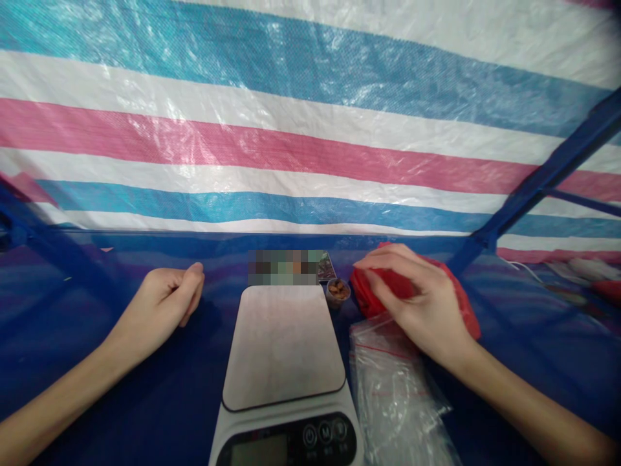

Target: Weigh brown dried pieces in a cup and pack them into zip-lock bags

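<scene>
My left hand (169, 294) rests in a loose fist on the blue surface, left of a kitchen scale (286, 349), and nothing shows in its fingers. Over a red plastic bag (366, 291) hovers my right hand (422, 301), its thumb apart from the curved fingers and no object seen between them. Whether it touches the bag I cannot tell. Clear zip-lock bags (395, 395) lie below that hand, along the scale's right side. A small clear cup (338, 294) of brown nuts or similar pieces stands by the scale's far right corner. The scale's plate is bare.
Behind the scale lies a flat item, mostly blurred out, with a dark-edged corner (326, 265) showing. A striped plastic sheet (272, 142) hangs at the back. Blue metal bars (528, 188) slant up at the right and left. A white cable (521, 268) lies far right.
</scene>
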Demonstrator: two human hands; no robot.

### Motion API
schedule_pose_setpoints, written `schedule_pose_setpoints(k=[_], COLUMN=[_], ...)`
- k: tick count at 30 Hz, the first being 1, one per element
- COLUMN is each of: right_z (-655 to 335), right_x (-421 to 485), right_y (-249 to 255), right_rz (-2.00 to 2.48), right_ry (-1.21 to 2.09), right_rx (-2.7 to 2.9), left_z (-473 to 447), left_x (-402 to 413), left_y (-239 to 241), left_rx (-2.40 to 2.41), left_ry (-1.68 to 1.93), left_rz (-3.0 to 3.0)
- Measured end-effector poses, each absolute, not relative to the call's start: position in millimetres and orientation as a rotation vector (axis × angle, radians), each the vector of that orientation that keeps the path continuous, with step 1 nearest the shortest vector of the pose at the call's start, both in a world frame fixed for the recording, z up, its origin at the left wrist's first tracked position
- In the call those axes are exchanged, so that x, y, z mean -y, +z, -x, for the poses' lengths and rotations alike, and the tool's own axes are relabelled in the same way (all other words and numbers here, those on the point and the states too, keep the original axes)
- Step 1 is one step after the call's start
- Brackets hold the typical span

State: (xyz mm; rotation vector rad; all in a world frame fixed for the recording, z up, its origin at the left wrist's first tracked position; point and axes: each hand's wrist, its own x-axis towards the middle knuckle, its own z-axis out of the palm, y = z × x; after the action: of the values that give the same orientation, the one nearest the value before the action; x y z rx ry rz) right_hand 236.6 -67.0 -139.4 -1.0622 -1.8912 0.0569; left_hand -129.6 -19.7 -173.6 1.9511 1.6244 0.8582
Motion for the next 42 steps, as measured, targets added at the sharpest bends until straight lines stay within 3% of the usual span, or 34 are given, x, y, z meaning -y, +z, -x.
schedule_pose_setpoints(k=[5, 9, 17, 29, 37, 42], right_z=[-293, -337, -340, -310, -228, -221], right_x=[49, 27, 26, 46, 59, 48], right_y=[-121, -134, -150, -113, -146, -164], right_rz=[1.424, 1.844, 1.684, 1.467, 1.135, 1.137], right_ry=[-0.27, -0.06, 0.086, -0.36, 0.165, 0.303], right_rx=[1.709, 2.025, 2.214, 1.837, 1.835, 1.795], left_z=[127, 126, 127, 126, 124, 124], left_x=[21, 20, 21, 22, 22, 23], left_y=[-172, -172, -172, -171, -169, -168], left_rx=[-1.605, -1.595, -1.583, -1.617, -1.624, -1.623], left_ry=[0.871, 0.881, 0.89, 0.868, 0.843, 0.846], left_rz=[-1.944, -1.925, -1.897, -1.87, -1.879, -1.888])
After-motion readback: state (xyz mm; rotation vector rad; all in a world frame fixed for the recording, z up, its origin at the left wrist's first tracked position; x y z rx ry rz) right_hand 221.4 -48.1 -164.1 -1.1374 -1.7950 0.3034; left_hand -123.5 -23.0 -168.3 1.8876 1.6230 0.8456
